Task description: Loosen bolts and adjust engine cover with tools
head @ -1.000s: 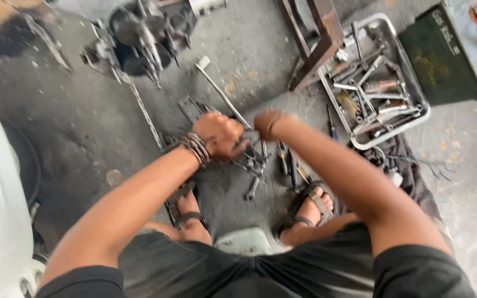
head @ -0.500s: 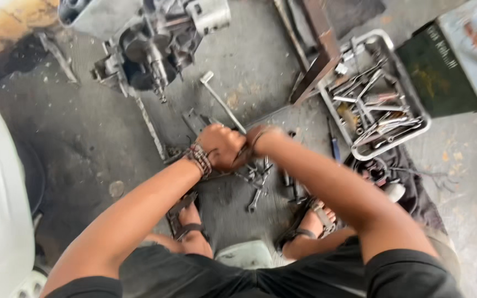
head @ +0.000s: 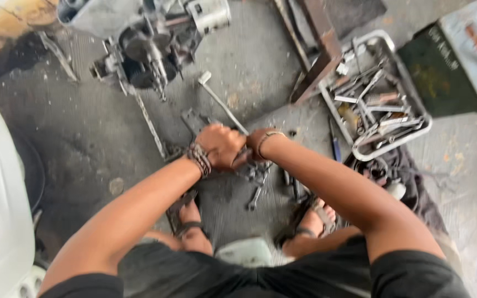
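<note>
Both hands — left hand (head: 224, 146), right hand (head: 254, 144) — grip a metal part (head: 256, 172) beside the tool tray (head: 360, 153).

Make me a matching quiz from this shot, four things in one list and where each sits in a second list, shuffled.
Things:
1. white wire tray of metal tools
2. dismantled grey engine block
3. long steel socket wrench
4. dark green metal box

Places:
A. top left, on the concrete floor
B. far right, beside the tray
C. right of the hands, beyond the rusty steel bracket
D. just beyond the clasped hands

Pairs: 1-C, 2-A, 3-D, 4-B
</note>
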